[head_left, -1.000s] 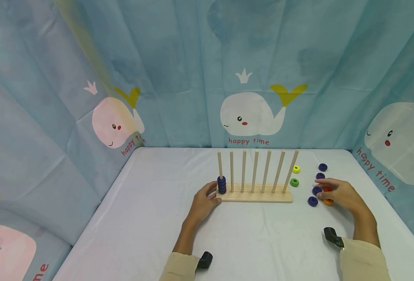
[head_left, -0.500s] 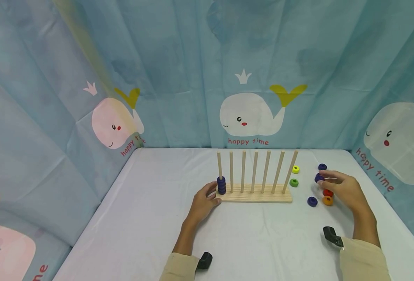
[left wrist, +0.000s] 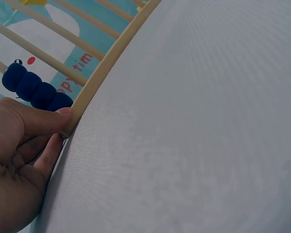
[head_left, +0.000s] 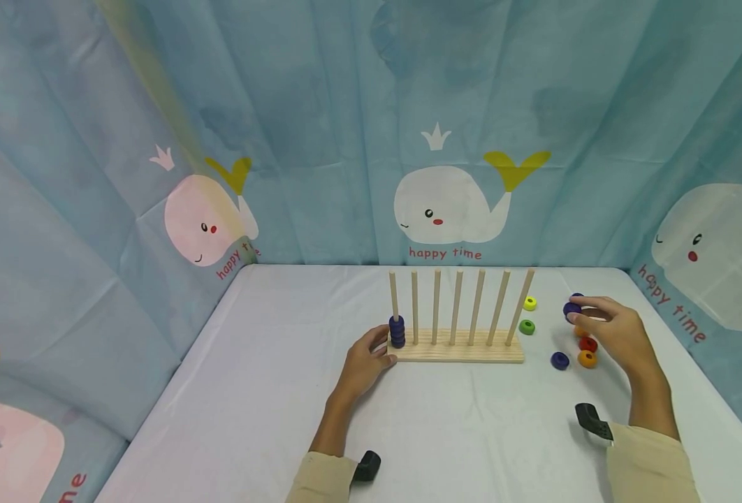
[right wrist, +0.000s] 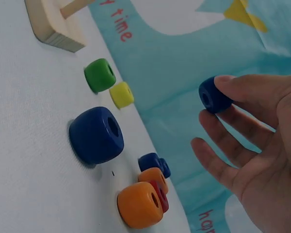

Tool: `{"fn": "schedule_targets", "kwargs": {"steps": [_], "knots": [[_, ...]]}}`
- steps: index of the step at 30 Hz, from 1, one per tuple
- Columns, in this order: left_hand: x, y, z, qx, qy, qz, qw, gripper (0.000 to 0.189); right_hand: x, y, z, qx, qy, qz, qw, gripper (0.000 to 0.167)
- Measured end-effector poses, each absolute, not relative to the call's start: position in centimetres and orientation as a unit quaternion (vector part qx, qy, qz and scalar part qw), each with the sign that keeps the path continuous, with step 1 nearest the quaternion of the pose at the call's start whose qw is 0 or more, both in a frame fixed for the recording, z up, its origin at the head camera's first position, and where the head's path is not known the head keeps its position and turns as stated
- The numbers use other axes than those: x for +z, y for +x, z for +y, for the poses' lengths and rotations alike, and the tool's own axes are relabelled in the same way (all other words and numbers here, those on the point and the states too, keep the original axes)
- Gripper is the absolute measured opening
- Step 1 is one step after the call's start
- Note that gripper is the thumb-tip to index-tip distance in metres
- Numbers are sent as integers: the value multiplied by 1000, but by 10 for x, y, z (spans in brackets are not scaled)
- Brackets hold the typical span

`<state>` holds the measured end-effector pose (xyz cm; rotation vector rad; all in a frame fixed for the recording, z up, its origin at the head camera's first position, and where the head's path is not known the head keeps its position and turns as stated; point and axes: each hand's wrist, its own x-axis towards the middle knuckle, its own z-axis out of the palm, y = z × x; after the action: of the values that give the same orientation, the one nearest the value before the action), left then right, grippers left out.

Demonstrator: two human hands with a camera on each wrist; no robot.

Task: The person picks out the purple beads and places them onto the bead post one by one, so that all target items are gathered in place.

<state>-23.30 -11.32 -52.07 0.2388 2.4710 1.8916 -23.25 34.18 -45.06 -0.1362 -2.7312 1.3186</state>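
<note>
A wooden peg rack (head_left: 456, 355) with a row of upright pegs stands on the table. Several dark blue beads (head_left: 397, 332) are stacked on its leftmost peg. My left hand (head_left: 363, 362) grips the left end of the rack's base, thumb and fingers at its corner in the left wrist view. Over at the right, my right hand (head_left: 619, 339) pinches a dark blue bead (right wrist: 214, 95) between thumb and fingertips, raised off the table. In the right wrist view, part of that bead's hole shows; its other fingers spread apart.
Loose beads lie right of the rack: green (head_left: 527, 327), yellow (head_left: 530, 303), blue (head_left: 559, 360), orange (head_left: 587, 359) and red (head_left: 587, 344). Another orange bead (right wrist: 154, 175) and two more blue beads (right wrist: 149, 161) sit behind them. A printed curtain (head_left: 321, 140) hangs behind the table.
My right hand has lifted the blue bead from beside the red one and moved it away from me, uncovering the red and orange beads. My left hand has stayed on the rack.
</note>
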Motion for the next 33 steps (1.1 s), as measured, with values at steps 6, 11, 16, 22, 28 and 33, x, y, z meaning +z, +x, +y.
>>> {"fn": "schedule_targets", "kwargs": {"steps": [6,11,16,22,28,33], "knots": [[-520,-232,-113,609,77,790,9,64,-447,-232,338,438,-40,-896,63,63],[-519,-232,-112,604,79,793,7,64,-440,-231,333,420,-36,-903,86,64],[-519,-232,-112,599,76,797,9,63,-428,-228,326,416,-30,-901,121,61],[-518,-232,-112,597,75,798,10,63,-416,-225,318,413,-9,-896,162,56],[-519,-232,-113,603,75,794,9,64,-408,-222,311,429,14,-882,193,51],[-519,-231,-112,609,71,790,10,64,-400,-219,304,433,31,-875,212,48]]}}
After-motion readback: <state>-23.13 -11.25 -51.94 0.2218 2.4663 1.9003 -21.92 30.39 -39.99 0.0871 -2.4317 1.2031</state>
